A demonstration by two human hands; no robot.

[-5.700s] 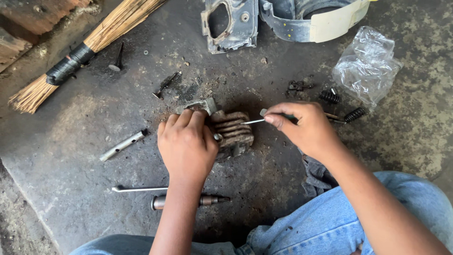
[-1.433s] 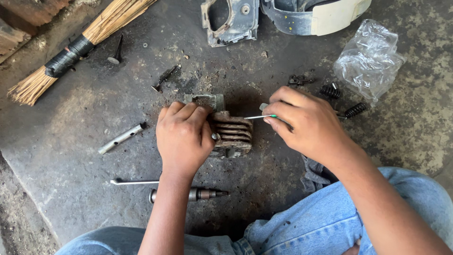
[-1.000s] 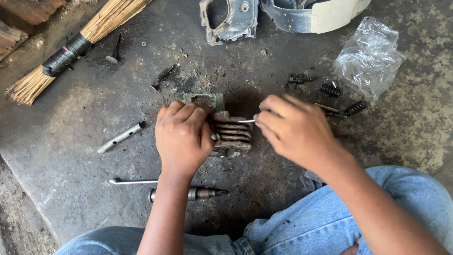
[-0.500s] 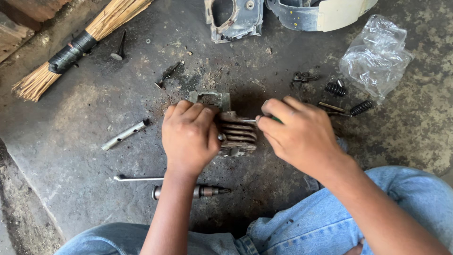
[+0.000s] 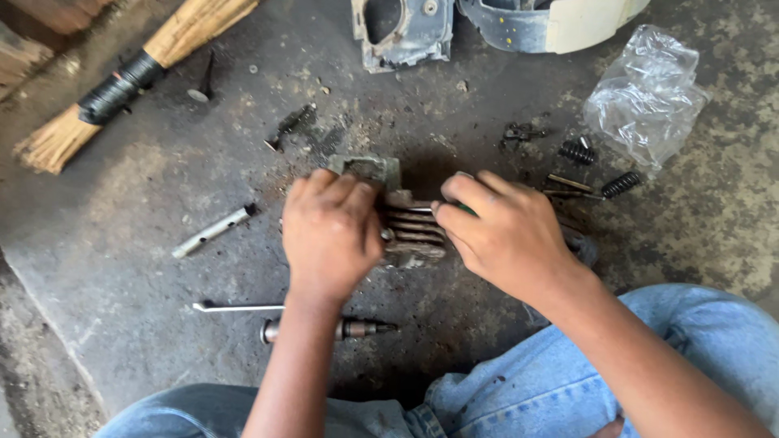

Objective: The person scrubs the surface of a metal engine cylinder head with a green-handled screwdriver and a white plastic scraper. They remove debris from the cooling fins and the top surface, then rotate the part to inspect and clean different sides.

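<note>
1. Hands first: our left hand (image 5: 331,231) lies curled over the ribbed metal engine part (image 5: 412,234) and grips it, holding it down on the dirty floor slab (image 5: 146,203).
2. Our right hand (image 5: 507,235) is closed in a pinch around a thin metal tool (image 5: 422,208), and the tip pokes in at the top of the ribs.
3. The ribbed part sits in the middle, right between both hands and just in front of our knees.
4. We think the job is in the middle. The part looks brown with grime, so cleaning or picking at it is not done.
5. Small bits lie loose near the right hand: two dark springs (image 5: 600,170) and a clear plastic bag (image 5: 647,96).
6. A socket tube (image 5: 213,231), a thin rod (image 5: 238,307) and a thick punch tool (image 5: 329,328) lie near the left arm, not touched.
7. A straw broom (image 5: 122,81) rests far off at the top left, and a grey metal housing (image 5: 402,31) sits at the top.
</note>
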